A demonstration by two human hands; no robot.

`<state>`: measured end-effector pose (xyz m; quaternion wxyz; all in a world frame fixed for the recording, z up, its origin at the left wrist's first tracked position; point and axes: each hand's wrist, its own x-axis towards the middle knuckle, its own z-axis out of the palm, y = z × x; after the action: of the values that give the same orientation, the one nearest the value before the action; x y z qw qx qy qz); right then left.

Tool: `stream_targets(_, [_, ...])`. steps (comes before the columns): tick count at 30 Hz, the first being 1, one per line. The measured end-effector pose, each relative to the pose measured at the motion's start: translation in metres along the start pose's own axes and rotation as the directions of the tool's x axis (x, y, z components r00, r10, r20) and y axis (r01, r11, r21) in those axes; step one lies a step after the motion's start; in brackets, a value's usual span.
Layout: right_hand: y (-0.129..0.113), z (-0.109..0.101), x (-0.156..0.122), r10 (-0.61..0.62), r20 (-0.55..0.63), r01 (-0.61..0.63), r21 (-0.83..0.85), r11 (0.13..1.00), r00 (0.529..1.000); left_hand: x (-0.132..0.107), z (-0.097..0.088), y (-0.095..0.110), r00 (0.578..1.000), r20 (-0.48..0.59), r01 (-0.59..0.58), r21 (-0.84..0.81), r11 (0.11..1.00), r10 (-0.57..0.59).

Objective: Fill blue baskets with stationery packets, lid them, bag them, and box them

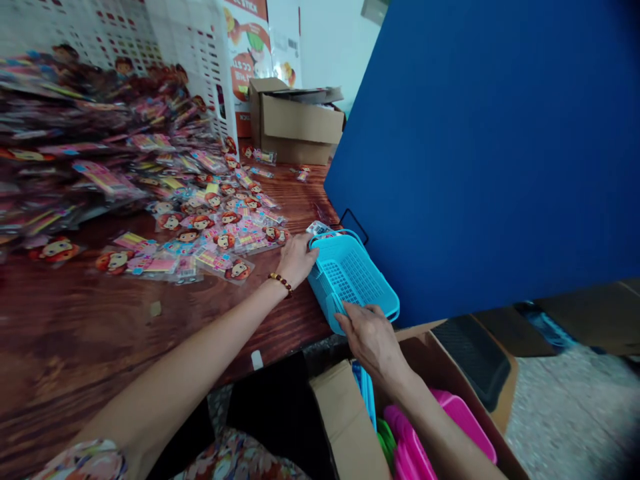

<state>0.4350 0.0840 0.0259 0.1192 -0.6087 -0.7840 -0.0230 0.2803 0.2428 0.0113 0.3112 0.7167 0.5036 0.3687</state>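
Observation:
A light-blue plastic basket (357, 273) with a mesh floor rests at the right end of the wooden table, tilted toward me. My left hand (297, 259), a beaded bracelet at its wrist, grips the basket's far left corner with the thumb over the rim. At the near end, my right hand (373, 333) has its fingers closed on the rim. Nothing shows inside the basket. Left of it, small plastic packets with cartoon heads (225, 240) lie spread over the table. Part of a small card (317, 229) shows behind the basket.
A white crate (213, 73) and a heap of packets (100, 140) stand at the left. An opened cardboard box (300, 127) sits at the back. A large blue panel (480, 160) rises on the right. Below the table edge, a carton (345, 420) holds pink baskets (467, 423).

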Motion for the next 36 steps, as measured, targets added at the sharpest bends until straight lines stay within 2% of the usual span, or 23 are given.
stream_targets(3, [0.003,-0.005,0.003,-0.025,-0.005,0.025,-0.020,0.999,1.000,-0.001,-0.001,0.006,1.000,-0.013,-0.016,0.086,0.996,0.017])
stream_targets(6, [0.004,-0.008,0.004,-0.026,-0.058,0.021,-0.080,0.997,0.998,0.002,-0.003,0.015,0.999,-0.005,-0.040,0.132,0.990,0.041])
stream_targets(9, [0.006,-0.009,0.005,-0.009,-0.098,-0.002,-0.111,0.994,0.995,0.007,-0.005,0.022,0.999,0.003,-0.054,0.126,0.991,0.054])
stream_targets(13, [0.007,-0.012,0.005,0.032,-0.081,-0.035,-0.040,0.999,0.996,0.012,-0.006,0.023,0.999,-0.007,-0.050,0.049,0.998,0.050])
stream_targets(18, [0.007,-0.020,0.007,0.145,-0.021,-0.139,0.181,0.974,0.989,0.008,-0.008,0.010,0.997,0.023,-0.071,-0.123,0.990,0.074])
stream_targets(21, [0.005,-0.025,0.008,0.176,-0.020,-0.162,0.306,0.938,0.984,-0.001,-0.009,-0.001,0.995,0.042,-0.083,-0.198,0.977,0.093])
stream_targets(24, [0.003,-0.029,0.009,0.201,-0.043,-0.170,0.377,0.910,0.979,-0.010,-0.008,-0.011,0.983,0.084,-0.135,-0.261,0.956,0.162])
stream_targets(28, [0.000,-0.037,0.012,0.258,-0.102,-0.196,0.410,0.891,0.961,-0.017,-0.007,-0.022,0.967,0.102,-0.190,-0.313,0.931,0.232])
stream_targets(31, [0.001,-0.047,0.014,0.289,-0.134,-0.218,0.389,0.895,0.948,-0.021,-0.009,-0.028,0.973,0.081,-0.177,-0.345,0.922,0.217])
stream_targets(36, [0.003,-0.074,0.016,0.339,-0.286,-0.246,0.316,0.916,0.896,-0.038,-0.009,-0.038,0.983,0.067,-0.125,-0.420,0.899,0.168])
